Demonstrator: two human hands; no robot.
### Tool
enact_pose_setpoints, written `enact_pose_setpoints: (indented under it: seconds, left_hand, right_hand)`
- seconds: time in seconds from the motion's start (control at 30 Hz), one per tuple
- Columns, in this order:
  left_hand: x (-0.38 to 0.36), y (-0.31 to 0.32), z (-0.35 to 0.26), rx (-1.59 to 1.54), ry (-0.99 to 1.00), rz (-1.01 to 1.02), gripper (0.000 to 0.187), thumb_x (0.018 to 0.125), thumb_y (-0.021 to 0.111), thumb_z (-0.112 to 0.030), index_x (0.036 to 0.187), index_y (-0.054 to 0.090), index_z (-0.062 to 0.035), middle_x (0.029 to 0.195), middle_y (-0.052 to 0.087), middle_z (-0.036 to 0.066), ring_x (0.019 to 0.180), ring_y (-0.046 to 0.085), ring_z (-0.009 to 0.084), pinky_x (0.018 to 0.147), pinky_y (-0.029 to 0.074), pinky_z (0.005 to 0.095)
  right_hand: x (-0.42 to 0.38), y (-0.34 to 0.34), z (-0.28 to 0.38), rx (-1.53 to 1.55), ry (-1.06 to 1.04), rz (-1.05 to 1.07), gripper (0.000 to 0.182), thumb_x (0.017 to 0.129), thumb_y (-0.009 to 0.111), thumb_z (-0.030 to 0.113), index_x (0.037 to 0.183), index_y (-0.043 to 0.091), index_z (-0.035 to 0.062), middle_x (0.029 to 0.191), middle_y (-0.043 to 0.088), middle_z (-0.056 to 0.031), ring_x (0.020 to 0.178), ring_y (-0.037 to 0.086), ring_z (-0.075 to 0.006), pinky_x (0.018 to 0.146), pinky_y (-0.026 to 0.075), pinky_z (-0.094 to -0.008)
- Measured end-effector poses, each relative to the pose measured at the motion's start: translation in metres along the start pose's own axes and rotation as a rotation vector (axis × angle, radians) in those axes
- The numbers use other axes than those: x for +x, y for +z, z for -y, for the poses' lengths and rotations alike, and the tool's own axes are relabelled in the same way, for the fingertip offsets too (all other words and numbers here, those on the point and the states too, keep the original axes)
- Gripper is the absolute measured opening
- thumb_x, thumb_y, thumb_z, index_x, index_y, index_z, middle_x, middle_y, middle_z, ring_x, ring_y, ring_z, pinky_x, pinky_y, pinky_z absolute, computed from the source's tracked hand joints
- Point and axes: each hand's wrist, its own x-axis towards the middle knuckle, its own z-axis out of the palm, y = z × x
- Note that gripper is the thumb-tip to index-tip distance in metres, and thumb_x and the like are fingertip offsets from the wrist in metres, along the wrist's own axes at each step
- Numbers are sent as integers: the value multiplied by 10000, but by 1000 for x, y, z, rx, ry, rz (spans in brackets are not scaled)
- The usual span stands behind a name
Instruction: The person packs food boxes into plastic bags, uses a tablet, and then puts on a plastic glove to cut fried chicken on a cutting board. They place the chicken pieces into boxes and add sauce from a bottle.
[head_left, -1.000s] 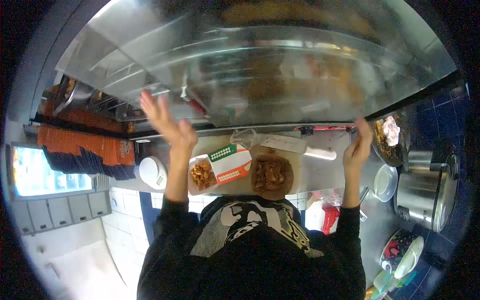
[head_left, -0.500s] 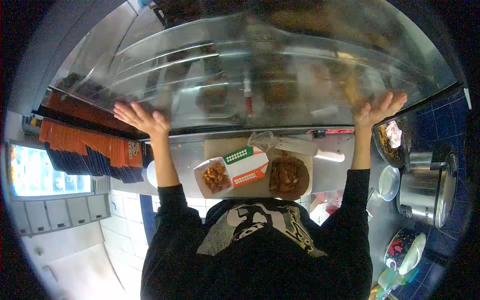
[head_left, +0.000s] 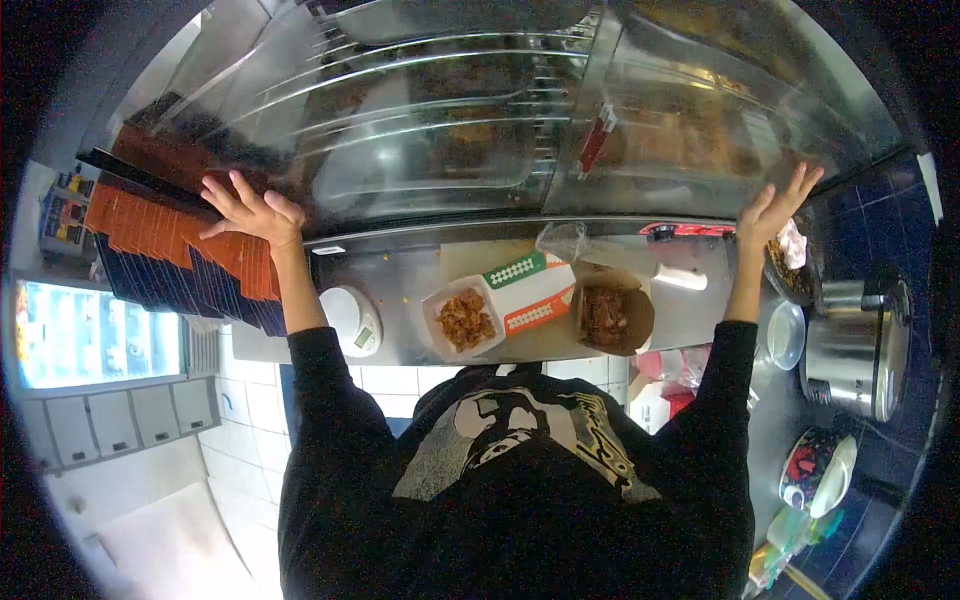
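My left hand (head_left: 255, 212) has its fingers spread and lies against the lower left edge of a wide, shiny, see-through cabinet front (head_left: 430, 160). Over on the far right, my right hand (head_left: 778, 208) is also open, palm toward the same front; contact is hard to make out. Neither hand holds anything. Between my forearms, on the counter, an open takeaway box (head_left: 425, 312) holds browned food pieces (head_left: 466, 320), its printed lid (head_left: 530, 295) folded back. Beside it stands a brown paper container (head_left: 640, 325) with dark food inside. A knife with a white handle (head_left: 681, 277) lies behind.
A white kitchen scale (head_left: 345, 318) sits near my left forearm. Folded orange cartons (head_left: 180, 235) are stacked at the left. To the right stand a clear bowl (head_left: 786, 335), a steel cooker (head_left: 850, 350) and a patterned pot (head_left: 812, 470). A crumpled plastic bag (head_left: 562, 240) lies behind the box.
My view has shifted, and the counter items appear further right. Both hands are slightly higher and further apart in view. The scale shows more fully, and the cabinet front looks sharper.
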Motion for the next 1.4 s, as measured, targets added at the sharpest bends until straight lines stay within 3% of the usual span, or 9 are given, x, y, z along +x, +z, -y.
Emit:
enact_pose_setpoints:
  seconds: [0.13, 0.23, 0.33, 0.6, 0.67, 0.7, 0.73, 0.97, 1.4]
  left_hand:
    - [-9, -7, -7, 183, -135, -48, 469, 906, 383, -283, 1319, 418, -62, 1412, 214, 271, 1318, 187, 444, 1002, -125, 617]
    - [-41, -36, -66, -361, -1, -83, 258, 821, 511, -129, 1053, 549, -24, 1255, 397, 229, 1162, 386, 384, 1005, 252, 575]
    - [-90, -76, -134, -721, 21, 969, 246, 783, 573, -191, 980, 595, -46, 1030, 574, 177, 911, 541, 333, 807, 433, 403]
    - [-118, -49, -157, -1289, -65, 1657, 225, 876, 538, -182, 997, 592, 0, 981, 594, 185, 904, 563, 332, 804, 444, 356]
    - [-128, -54, -151, -1262, -199, 1787, 221, 879, 545, -166, 982, 588, 25, 897, 602, 131, 879, 563, 195, 804, 434, 323]
    - [-114, -62, -155, -1177, -167, 1836, 259, 897, 524, -181, 1040, 579, 27, 944, 602, 121, 924, 552, 192, 852, 415, 325]
    - [-121, -70, -152, -1051, -237, 1817, 312, 910, 501, -197, 1112, 549, 37, 1014, 591, 147, 960, 542, 219, 890, 395, 326]
    - [-93, -133, -175, -1248, -98, 1658, 216, 922, 472, -145, 978, 540, 52, 884, 590, 119, 779, 511, 175, 733, 426, 309]
    - [-168, -420, -599, -1810, 201, 1598, 372, 895, 529, -268, 1080, 572, 52, 943, 644, 170, 860, 612, 212, 770, 464, 316]
  right_hand:
    - [-72, -43, 53, -21, 323, 101, 466, 873, 546, 156, 1282, 409, -21, 1393, 302, -233, 1281, 320, -354, 1054, 233, -427]
    - [-174, -87, 106, -48, 795, 138, 496, 834, 628, 203, 1246, 447, -7, 1236, 471, -195, 1064, 516, -234, 859, 422, -322]
    - [-232, -110, 164, 230, 1396, 160, 541, 823, 651, 255, 1248, 442, -5, 1173, 509, -172, 783, 588, -147, 578, 468, -246]
    - [-203, -87, 165, 412, 1912, 367, 354, 890, 503, 184, 1181, 532, -15, 969, 636, -149, 652, 647, -195, 542, 557, -287]
    - [-256, -100, 152, 62, 1066, 856, 329, 887, 484, 139, 1097, 544, -108, 867, 636, -190, 657, 660, -248, 550, 577, -323]
    - [-246, -108, 167, 470, 1759, 249, 327, 867, 533, 151, 1056, 562, -114, 853, 630, -202, 629, 656, -268, 538, 582, -344]
    - [-220, -133, 183, 468, 1846, 143, 317, 851, 565, 157, 1025, 578, -108, 865, 631, -193, 619, 651, -272, 518, 581, -356]
    - [-278, -336, 224, 378, 1875, -231, 293, 883, 544, 182, 989, 574, -89, 798, 633, -170, 640, 639, -236, 564, 565, -334]
    - [-399, -807, 267, -178, 1729, -821, 279, 867, 473, 101, 995, 530, -140, 809, 613, -236, 589, 640, -299, 511, 570, -339]
